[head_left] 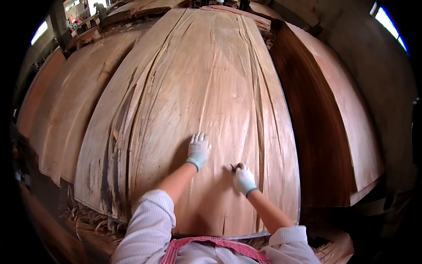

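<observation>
A large, thin sheet of wood veneer (pixel 228 119) lies in front of me, with long wavy ridges and splits running away from me along its length. My left hand (pixel 199 151), in a white glove with a green cuff, rests flat on the sheet with its fingers stretched forward. Lower and to the right, my right hand (pixel 244 179), gloved the same way, is closed around a small dark tool (pixel 233 168) whose curved tip shows at the sheet's surface. Most of that tool is hidden in the glove, so its exact kind does not show.
Torn, dark gaps (pixel 116 163) mark the sheet's left side. More veneer stacks stand at the left (pixel 79 101), and a dark reddish stack (pixel 312 119) with a paler sheet (pixel 347 105) is on the right. Wood scraps (pixel 94 222) litter the lower left. Far back, a person (pixel 100 9) stands.
</observation>
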`<state>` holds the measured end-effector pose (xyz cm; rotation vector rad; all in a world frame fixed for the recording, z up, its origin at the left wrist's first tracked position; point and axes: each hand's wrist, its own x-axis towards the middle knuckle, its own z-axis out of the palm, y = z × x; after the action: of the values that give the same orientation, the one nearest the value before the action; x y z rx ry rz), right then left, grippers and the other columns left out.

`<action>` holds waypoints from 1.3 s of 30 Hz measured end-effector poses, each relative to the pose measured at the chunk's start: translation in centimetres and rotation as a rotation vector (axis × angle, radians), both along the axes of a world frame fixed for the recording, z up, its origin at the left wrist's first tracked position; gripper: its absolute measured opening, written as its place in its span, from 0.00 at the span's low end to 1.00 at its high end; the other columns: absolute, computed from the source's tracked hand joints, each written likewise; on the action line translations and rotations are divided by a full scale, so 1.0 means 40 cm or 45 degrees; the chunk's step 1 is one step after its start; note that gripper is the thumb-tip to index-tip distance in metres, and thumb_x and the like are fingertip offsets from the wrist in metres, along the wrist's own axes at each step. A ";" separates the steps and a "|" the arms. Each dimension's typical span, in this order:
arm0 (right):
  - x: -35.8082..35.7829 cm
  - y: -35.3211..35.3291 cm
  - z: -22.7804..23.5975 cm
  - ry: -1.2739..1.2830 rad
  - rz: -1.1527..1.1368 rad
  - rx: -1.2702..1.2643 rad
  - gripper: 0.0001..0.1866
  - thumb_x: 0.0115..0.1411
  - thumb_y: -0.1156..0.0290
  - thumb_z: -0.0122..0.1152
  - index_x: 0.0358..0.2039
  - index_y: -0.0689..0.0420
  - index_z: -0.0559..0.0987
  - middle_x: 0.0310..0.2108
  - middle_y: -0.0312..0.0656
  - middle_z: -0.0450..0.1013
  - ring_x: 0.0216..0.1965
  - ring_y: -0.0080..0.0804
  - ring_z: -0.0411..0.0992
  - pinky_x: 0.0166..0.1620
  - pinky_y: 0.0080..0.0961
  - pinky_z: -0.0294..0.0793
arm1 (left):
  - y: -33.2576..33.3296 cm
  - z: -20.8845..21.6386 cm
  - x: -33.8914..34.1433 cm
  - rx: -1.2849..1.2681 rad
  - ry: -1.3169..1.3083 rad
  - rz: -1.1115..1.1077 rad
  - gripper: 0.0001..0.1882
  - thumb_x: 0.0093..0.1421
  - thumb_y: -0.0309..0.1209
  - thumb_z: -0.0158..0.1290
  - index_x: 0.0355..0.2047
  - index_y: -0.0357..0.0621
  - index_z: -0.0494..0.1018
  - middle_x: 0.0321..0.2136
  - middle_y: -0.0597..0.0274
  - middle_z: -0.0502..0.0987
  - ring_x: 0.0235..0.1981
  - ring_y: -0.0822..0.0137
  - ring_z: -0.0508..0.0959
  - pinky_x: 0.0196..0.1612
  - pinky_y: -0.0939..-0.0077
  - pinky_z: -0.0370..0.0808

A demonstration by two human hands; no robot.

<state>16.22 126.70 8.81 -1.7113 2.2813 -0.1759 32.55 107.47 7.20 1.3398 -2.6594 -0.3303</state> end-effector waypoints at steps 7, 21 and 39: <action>0.015 -0.020 0.044 -0.029 0.056 0.071 0.13 0.55 0.72 0.53 0.39 0.63 0.76 0.57 0.54 0.64 0.55 0.55 0.65 0.51 0.43 0.73 | -0.365 -0.021 -0.234 -0.048 -0.085 -0.222 0.32 0.66 0.48 0.43 0.65 0.42 0.57 0.67 0.55 0.56 0.68 0.58 0.53 0.70 0.63 0.46; -0.399 -1.222 0.005 0.133 -0.105 -0.236 0.19 0.64 0.54 0.46 0.41 0.56 0.75 0.39 0.56 0.76 0.43 0.56 0.74 0.45 0.48 0.72 | -0.760 -0.107 -0.422 -0.430 0.363 0.143 0.20 0.64 0.37 0.45 0.52 0.40 0.71 0.58 0.52 0.69 0.62 0.56 0.65 0.66 0.57 0.55; -0.382 -1.216 -0.019 0.274 -0.103 -0.125 0.18 0.63 0.60 0.45 0.37 0.59 0.79 0.36 0.57 0.77 0.40 0.55 0.76 0.45 0.45 0.75 | -0.801 -0.103 -0.494 -0.336 0.154 0.222 0.23 0.65 0.32 0.37 0.60 0.43 0.64 0.61 0.54 0.65 0.65 0.57 0.61 0.67 0.57 0.53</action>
<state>0.96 78.06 8.04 -1.7631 2.5376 -0.1275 12.77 75.44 3.07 1.4031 -2.3682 -0.0352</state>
